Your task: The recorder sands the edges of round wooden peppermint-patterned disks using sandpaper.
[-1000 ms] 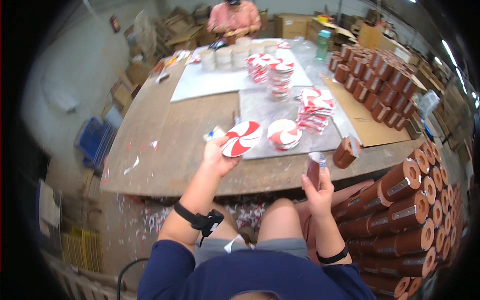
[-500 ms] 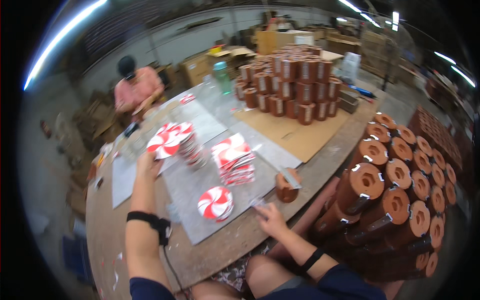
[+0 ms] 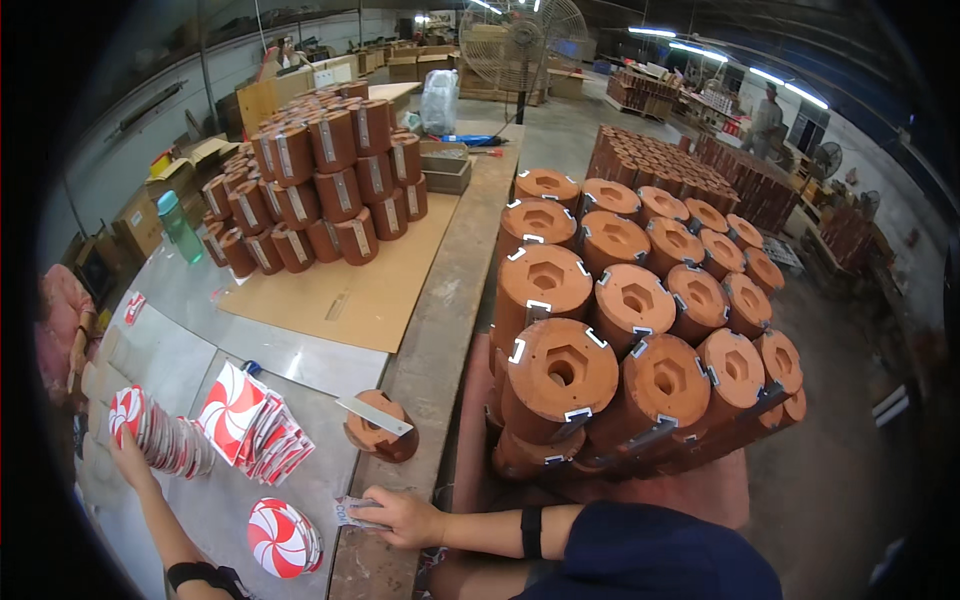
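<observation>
My left hand (image 3: 130, 460) is at the left of the table, its fingers closed on the near face of a round red-and-white swirl disc (image 3: 126, 408). That disc sits against a leaning row of similar discs (image 3: 175, 445). Closer to me lies a short pile of round swirl discs (image 3: 282, 538); behind it stands a stack of square swirl-printed pieces (image 3: 245, 420). My right hand (image 3: 405, 517) rests by the table's near edge, closed on a small crumpled, pale printed piece (image 3: 355, 513). Just beyond it is a brown cylinder (image 3: 383, 435) with a flat metal strip (image 3: 375, 414) across its top.
Piled brown cylinders (image 3: 335, 190) stand on cardboard (image 3: 370, 300) at the back. To the right, tall brown cylinders with hexagonal recesses (image 3: 635, 298) crowd close to my right arm. A green bottle (image 3: 180, 228) stands far left, near a person in pink (image 3: 62, 320).
My view has swung right, bringing the tall cylinders toward the middle. The disc in my left hand, earlier tilted out beside the row, is now upright against its end. My right hand keeps its crumpled piece.
</observation>
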The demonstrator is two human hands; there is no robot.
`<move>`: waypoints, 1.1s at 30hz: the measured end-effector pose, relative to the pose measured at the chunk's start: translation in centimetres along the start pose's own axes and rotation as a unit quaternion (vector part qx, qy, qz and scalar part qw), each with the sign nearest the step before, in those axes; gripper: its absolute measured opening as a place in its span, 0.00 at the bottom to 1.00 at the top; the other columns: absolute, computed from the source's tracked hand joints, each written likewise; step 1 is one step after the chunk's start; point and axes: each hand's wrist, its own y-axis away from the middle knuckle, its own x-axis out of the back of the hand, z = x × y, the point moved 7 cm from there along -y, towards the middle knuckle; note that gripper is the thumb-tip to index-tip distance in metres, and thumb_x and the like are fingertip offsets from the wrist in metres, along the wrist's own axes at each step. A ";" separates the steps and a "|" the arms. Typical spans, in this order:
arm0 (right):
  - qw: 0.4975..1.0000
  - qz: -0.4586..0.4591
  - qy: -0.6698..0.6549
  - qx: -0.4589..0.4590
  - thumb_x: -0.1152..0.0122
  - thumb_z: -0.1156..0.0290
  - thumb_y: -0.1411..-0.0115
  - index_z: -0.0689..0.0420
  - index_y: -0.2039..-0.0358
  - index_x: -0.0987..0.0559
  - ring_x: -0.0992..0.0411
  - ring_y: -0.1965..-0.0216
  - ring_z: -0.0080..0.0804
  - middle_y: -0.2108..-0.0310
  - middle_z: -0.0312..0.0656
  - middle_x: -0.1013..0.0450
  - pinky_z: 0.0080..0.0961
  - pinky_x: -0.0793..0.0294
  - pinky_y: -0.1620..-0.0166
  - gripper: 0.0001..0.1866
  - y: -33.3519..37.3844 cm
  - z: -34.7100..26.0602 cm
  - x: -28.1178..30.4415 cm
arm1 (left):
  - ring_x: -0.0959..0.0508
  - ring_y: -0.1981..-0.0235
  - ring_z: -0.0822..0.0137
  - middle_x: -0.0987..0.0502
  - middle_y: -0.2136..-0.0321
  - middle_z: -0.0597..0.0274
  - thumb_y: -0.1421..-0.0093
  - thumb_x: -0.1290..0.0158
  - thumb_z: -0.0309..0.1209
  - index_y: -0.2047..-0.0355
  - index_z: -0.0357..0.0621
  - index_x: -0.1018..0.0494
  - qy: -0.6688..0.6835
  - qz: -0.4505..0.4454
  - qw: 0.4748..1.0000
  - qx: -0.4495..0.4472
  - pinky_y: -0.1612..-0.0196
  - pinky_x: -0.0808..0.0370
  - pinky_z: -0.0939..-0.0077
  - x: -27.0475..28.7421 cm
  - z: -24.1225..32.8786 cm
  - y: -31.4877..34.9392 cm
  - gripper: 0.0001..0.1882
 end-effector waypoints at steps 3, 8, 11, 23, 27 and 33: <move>1.000 -0.016 -0.006 -0.003 0.47 0.77 0.59 0.53 0.56 0.31 0.34 0.66 0.43 0.63 0.46 0.39 0.29 0.33 0.65 0.25 0.0 0.0 -0.5 | 0.33 0.56 0.56 0.36 0.54 0.45 0.54 0.46 0.45 0.51 0.34 0.41 -0.005 0.010 0.999 -0.031 0.51 0.40 0.69 -0.8 1.0 1.2 0.35; 1.000 -0.015 -0.003 0.003 0.47 0.79 0.61 0.54 0.57 0.31 0.35 0.66 0.43 0.64 0.46 0.40 0.29 0.33 0.65 0.25 0.1 -0.4 -0.8 | 0.39 0.50 0.53 0.38 0.52 0.44 0.62 0.42 0.50 0.51 0.34 0.42 -0.148 0.071 0.972 -0.169 0.48 0.43 0.66 0.1 2.1 1.6 0.43; 1.000 -0.006 0.007 0.004 0.47 0.79 0.61 0.54 0.58 0.32 0.35 0.67 0.44 0.65 0.46 0.40 0.31 0.33 0.65 0.25 0.3 -0.1 -0.4 | 0.38 0.51 0.52 0.38 0.52 0.44 0.63 0.40 0.47 0.51 0.33 0.42 -0.125 0.050 0.980 -0.147 0.48 0.42 0.65 -0.7 3.9 3.4 0.43; 0.999 -0.012 0.036 0.007 0.45 0.78 0.63 0.55 0.57 0.32 0.35 0.67 0.44 0.65 0.47 0.40 0.30 0.33 0.65 0.26 0.1 -0.5 -0.4 | 0.36 0.53 0.52 0.36 0.54 0.44 0.61 0.42 0.46 0.54 0.32 0.38 -0.158 0.012 0.965 -0.210 0.50 0.41 0.67 -0.7 4.5 3.2 0.38; 0.999 -0.013 0.049 0.007 0.45 0.77 0.63 0.55 0.58 0.31 0.35 0.67 0.44 0.65 0.47 0.40 0.31 0.33 0.65 0.26 0.2 -0.4 -0.6 | 0.36 0.52 0.57 0.35 0.55 0.49 0.57 0.43 0.40 0.58 0.34 0.33 -0.141 0.026 0.973 -0.178 0.50 0.42 0.69 -0.4 4.5 3.3 0.29; 0.999 -0.020 0.040 -0.006 0.46 0.78 0.63 0.55 0.58 0.31 0.35 0.67 0.44 0.65 0.46 0.40 0.30 0.33 0.65 0.26 0.2 -0.3 -0.6 | 0.36 0.53 0.56 0.36 0.54 0.47 0.55 0.44 0.40 0.57 0.33 0.34 -0.091 -0.001 0.977 -0.194 0.50 0.42 0.68 -0.2 6.2 4.9 0.29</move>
